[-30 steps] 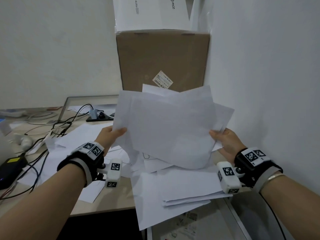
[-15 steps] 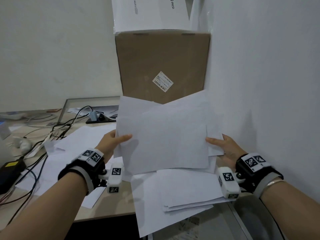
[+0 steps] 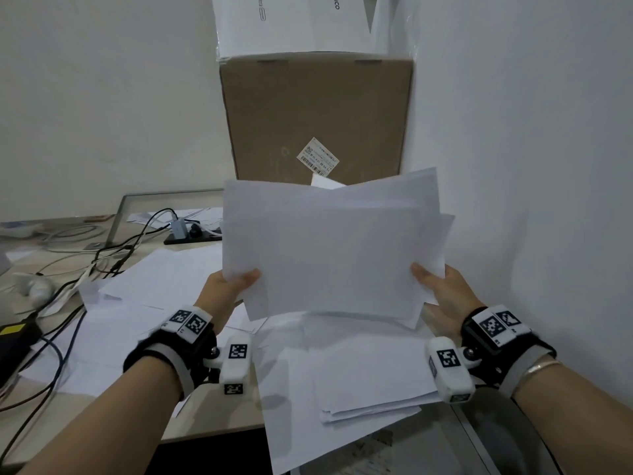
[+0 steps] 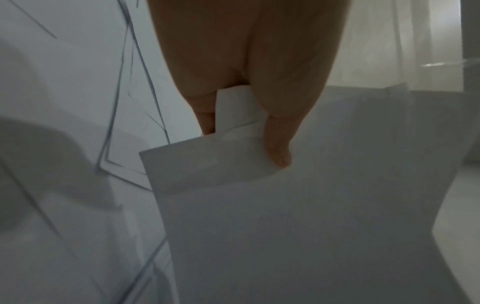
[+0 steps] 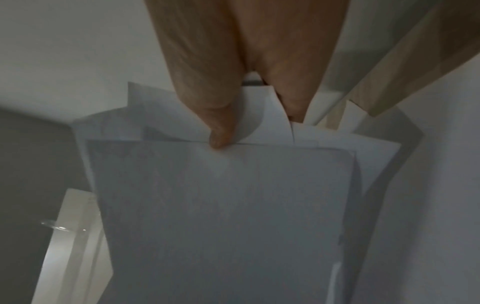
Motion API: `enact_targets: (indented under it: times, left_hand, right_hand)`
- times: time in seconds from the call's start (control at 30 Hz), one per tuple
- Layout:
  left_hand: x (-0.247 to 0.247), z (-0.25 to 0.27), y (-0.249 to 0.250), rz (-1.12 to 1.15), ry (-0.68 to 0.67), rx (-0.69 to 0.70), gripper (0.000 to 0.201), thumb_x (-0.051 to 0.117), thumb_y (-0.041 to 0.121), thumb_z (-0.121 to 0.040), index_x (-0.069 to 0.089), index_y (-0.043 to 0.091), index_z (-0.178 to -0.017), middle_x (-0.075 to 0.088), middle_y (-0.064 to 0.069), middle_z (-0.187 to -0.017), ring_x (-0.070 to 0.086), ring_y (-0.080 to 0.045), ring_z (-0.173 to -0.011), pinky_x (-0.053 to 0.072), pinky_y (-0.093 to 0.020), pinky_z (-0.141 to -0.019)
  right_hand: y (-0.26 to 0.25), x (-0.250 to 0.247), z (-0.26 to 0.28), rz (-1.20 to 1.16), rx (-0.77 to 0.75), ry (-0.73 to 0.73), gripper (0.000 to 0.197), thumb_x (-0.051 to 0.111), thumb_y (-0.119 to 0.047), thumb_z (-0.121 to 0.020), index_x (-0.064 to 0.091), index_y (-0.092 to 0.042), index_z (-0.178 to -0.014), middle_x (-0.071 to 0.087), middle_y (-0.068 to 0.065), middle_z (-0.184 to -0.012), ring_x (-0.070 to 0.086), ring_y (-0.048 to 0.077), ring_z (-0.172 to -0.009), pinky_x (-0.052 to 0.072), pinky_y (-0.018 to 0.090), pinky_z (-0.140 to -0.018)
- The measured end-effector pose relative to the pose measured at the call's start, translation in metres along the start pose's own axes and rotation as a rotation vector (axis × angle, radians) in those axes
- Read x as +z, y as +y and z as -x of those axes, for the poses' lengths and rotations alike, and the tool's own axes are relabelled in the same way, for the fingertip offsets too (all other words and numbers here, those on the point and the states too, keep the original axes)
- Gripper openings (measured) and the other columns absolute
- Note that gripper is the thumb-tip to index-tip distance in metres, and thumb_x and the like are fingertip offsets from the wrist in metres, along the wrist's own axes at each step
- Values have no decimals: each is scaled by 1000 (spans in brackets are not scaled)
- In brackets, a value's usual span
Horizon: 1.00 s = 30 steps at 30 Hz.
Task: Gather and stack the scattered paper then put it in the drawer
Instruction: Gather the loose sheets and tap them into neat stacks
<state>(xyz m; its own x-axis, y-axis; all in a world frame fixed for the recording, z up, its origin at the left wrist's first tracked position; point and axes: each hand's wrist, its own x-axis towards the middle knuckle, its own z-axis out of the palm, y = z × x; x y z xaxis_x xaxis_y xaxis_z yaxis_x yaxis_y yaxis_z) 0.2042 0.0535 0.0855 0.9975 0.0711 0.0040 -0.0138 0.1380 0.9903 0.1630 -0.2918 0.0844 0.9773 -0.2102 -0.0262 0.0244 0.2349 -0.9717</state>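
I hold a loose bundle of white paper sheets (image 3: 329,248) upright above the desk, edges uneven. My left hand (image 3: 233,282) pinches its lower left edge, thumb on the near face; the left wrist view shows the thumb (image 4: 278,152) pressed on the bundle (image 4: 311,216). My right hand (image 3: 435,286) pinches the right edge, and its thumb (image 5: 221,135) lies on the sheets (image 5: 228,216). More sheets (image 3: 359,368) lie in a rough pile under the bundle, overhanging the desk's front edge. Others (image 3: 164,279) are scattered to the left. No drawer is plainly seen.
A brown cardboard box (image 3: 315,114) with a white box (image 3: 294,22) on top stands behind the bundle. The wall (image 3: 531,166) is close on the right. Black cables (image 3: 102,255) and a black device (image 3: 13,344) lie at the left of the desk (image 3: 212,416).
The bundle dropped toward the pile half a second ago and is now lifted again, with its sheets drawn closer together. Both hands kept their hold.
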Motion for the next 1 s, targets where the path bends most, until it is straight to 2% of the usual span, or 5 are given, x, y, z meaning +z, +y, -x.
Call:
enact_targets:
  times: [0.2,0.5,0.77,0.9,1.0]
  left_hand:
    - [-14,4,11,-181,-271,-28,97,94,44,-29,65,10,-115,73,-5,-109,69,-22,-101,53,-36,-88]
    - [-12,2,9,-37,-190,26,70,85,25,-54,64,6,-118,70,-11,-113,66,-31,-106,53,-41,-87]
    - [4,2,-5,-93,-306,-20,74,88,28,-46,67,9,-115,71,-10,-112,67,-29,-105,50,-47,-96]
    - [17,-2,-8,-135,-310,-11,82,93,32,-36,69,10,-111,72,-9,-109,68,-28,-102,52,-46,-94]
    - [17,-2,-7,-139,-326,-19,79,91,29,-40,68,9,-113,72,-10,-110,68,-29,-103,52,-45,-93]
  right_hand:
    - [2,-17,0,109,18,-167,107,94,-51,-23,63,-5,-114,73,12,-106,70,27,-97,57,38,-81]
    - [-15,-18,4,150,24,-225,101,95,-44,-23,66,-4,-111,72,16,-105,71,32,-93,57,39,-74]
    - [-19,-25,0,65,32,-256,93,96,-35,-33,65,-8,-117,70,15,-112,68,34,-101,56,45,-84]
    - [-6,-24,2,-5,59,-170,53,79,-13,-68,64,-4,-118,70,19,-110,67,39,-98,56,49,-79]
    - [1,-23,2,14,5,-126,70,90,-24,-55,64,-1,-115,69,22,-111,66,42,-101,53,55,-86]
